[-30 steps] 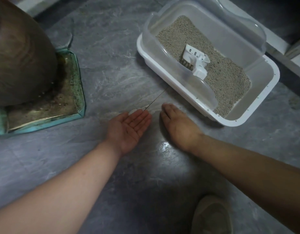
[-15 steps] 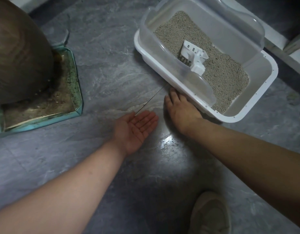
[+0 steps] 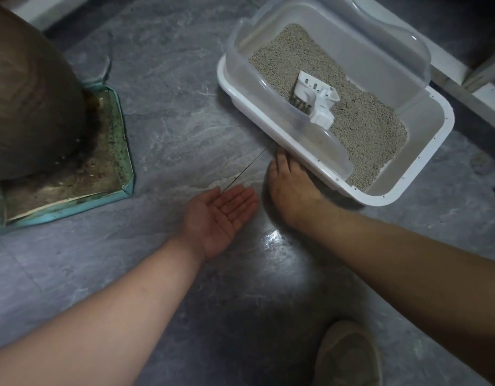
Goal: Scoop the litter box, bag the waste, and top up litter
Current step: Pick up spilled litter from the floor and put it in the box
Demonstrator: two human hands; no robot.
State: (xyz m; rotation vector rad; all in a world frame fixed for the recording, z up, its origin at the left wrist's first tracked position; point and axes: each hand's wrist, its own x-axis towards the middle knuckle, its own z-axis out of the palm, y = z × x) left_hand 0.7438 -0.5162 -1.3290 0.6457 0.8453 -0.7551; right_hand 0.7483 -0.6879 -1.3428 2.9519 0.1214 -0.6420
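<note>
Over the last second the right hand point(image 3: 291, 190) has slid forward, flat and palm-down, until its fingertips touch the white plastic litter box point(image 3: 424, 168); the left hand point(image 3: 221, 215) stays palm-up, open and empty. This suggests sweeping stray grains off the smooth grey stone floor point(image 3: 171, 112). The ribbed white scoop point(image 3: 314, 103) lies untouched on coarse beige litter point(image 3: 371, 126) behind the clear hood.

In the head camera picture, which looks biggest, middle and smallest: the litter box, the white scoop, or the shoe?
1. litter box, clearly biggest.
2. shoe, though it is cut off and nearer the camera.
3. white scoop, smallest.
</note>
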